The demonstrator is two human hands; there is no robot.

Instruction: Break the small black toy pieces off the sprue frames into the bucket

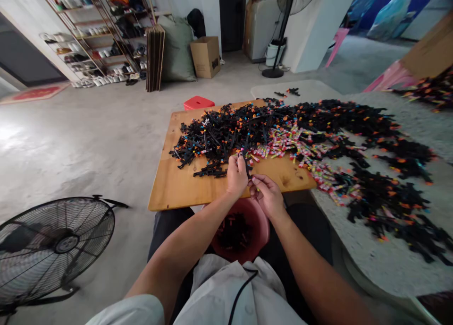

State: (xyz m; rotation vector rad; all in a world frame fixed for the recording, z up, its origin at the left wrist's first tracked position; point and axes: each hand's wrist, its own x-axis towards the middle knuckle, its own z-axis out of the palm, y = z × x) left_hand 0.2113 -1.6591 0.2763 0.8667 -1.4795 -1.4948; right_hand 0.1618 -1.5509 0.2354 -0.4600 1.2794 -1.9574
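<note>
While the fingers of the left hand (pixel 236 175) close around a slim black piece (pixel 248 170), those of the right hand (pixel 269 196) pinch together on a small bright piece (pixel 254 179) at its near end; its exact shape is too small to tell. Both hands are above the near edge of the wooden tabletop (pixel 180 185). Just beyond them spreads a heap of black pieces (pixel 226 131) with orange and blue bits, and right of it lie pink-and-yellow tubes (pixel 279 144). Below the hands, between the person's legs, a pink bucket (pixel 264 226) holds dark pieces (pixel 233 233). On the right, a grey tabletop (pixel 371 268) carries more black items (pixel 392 200). A red stool (pixel 198 102) stands beyond the wooden tabletop's far left edge; a black fan (pixel 67 243) is at near left.
</note>
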